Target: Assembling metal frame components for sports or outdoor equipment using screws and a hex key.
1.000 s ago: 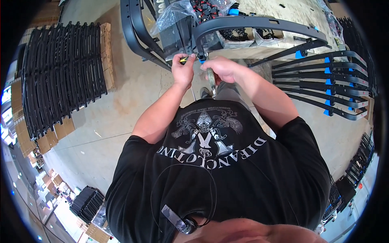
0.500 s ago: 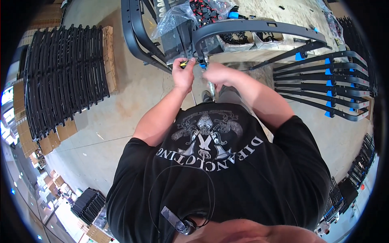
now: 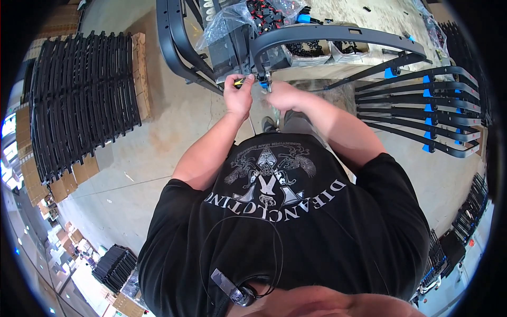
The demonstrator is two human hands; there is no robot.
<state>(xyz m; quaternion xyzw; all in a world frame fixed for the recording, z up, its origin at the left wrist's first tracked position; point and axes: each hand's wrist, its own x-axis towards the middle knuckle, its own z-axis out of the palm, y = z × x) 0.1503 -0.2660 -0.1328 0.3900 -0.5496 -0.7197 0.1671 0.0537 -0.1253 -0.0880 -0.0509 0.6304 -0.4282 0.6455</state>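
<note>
My left hand (image 3: 238, 98) is closed round a tool with a yellow-and-black handle (image 3: 239, 83); a thin rod shows below that hand. To its right, my right hand (image 3: 282, 97) is curled just below a blue clip (image 3: 264, 84) and a small metal part at the end of a curved black metal frame (image 3: 338, 35). Its fingers are mostly hidden and slightly smeared, so what they grip does not show clearly. The frame's near end comes down between my hands, and its long arm bends away to the right over the workbench.
On the workbench (image 3: 388, 18) are boxes of small black parts (image 3: 309, 50) and a clear plastic bag (image 3: 224, 24) beside red-and-black pieces. More black frames (image 3: 182, 47) stand at left. Frames with blue clips (image 3: 422, 108) fan out at right. A pallet stack of black bars (image 3: 87, 100) stands far left.
The shiny metal piece seen below my right hand half a second ago is now hardly visible. My right hand has shifted very slightly; my left hand keeps its grip in nearly the same place.
</note>
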